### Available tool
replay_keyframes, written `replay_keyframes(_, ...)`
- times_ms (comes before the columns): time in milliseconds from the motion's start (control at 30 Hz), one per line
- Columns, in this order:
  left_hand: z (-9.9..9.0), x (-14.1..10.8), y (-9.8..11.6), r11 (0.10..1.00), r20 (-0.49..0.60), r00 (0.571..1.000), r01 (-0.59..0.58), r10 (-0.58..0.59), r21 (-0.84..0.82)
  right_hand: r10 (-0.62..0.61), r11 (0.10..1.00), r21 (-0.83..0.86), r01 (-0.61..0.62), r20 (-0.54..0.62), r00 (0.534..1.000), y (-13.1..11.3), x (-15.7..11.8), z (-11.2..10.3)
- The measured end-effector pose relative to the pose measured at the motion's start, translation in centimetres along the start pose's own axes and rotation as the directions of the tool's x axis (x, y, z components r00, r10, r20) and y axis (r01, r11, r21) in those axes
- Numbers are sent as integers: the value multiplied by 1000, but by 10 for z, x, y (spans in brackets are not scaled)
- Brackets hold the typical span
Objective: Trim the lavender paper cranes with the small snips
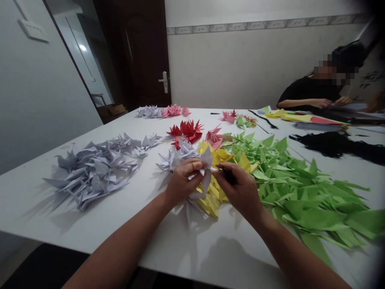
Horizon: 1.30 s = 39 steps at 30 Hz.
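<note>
My left hand [185, 178] is closed, its thumb and fingers pinching a white folded paper piece [206, 160] with pointed petals. Close to its right side, my right hand [240, 186] is closed around something small and dark [229, 176] that I cannot make out, its fingertips near the paper. Under and around both hands lie white folded pieces [171, 160] and yellow ones [212, 200]. A large heap of green folded paper [300, 196] spreads to the right, and a white heap [96, 172] lies to the left.
Red folded pieces [188, 130] and pink ones [174, 110] lie farther back on the white table [120, 237]. Black strands [333, 143] and stacked coloured paper [306, 117] are at the right. A person [309, 92] sits at the far right; a dark door [138, 52] stands behind.
</note>
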<state>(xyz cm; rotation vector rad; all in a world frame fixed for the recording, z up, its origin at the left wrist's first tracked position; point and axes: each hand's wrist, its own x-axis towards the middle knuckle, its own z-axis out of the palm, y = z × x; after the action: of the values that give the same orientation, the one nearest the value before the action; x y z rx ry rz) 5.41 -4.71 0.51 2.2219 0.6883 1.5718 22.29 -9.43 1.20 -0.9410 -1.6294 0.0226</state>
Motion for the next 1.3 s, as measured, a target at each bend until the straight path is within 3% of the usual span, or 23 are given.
replay_keyframes(67, 1, 0, -1, 998, -45, 998, 50, -52, -42, 36, 998, 57, -36, 3, 999, -2, -1, -2)
replay_keyframes(200, 0, 1, -3, 992, -143, 983, 102, -112, -80, 126, 976, 156, -153, 166, 978, -9, -2, -3)
replay_keyframes(300, -1, 2, -4, 998, -163, 985, 55, -59, -28, 188, 945, 204, -257, 303, 934, -14, -1, -1)
replay_keyframes(433, -2, 0, -5, 997, -106, 994, -33, 39, 64, 298, 864, 255, -434, 435, 849, -16, 1, 5)
replay_keyframes(700, -2, 0, -2, 978, -94, 984, -137, 153, 157, 450, 674, 335, -658, 520, 726, -4, -3, 11)
replay_keyframes(1300, -4, 2, 2, 949, -78, 967, -218, 241, 229, 553, 518, 347, -782, 561, 616, -9, 0, 9)
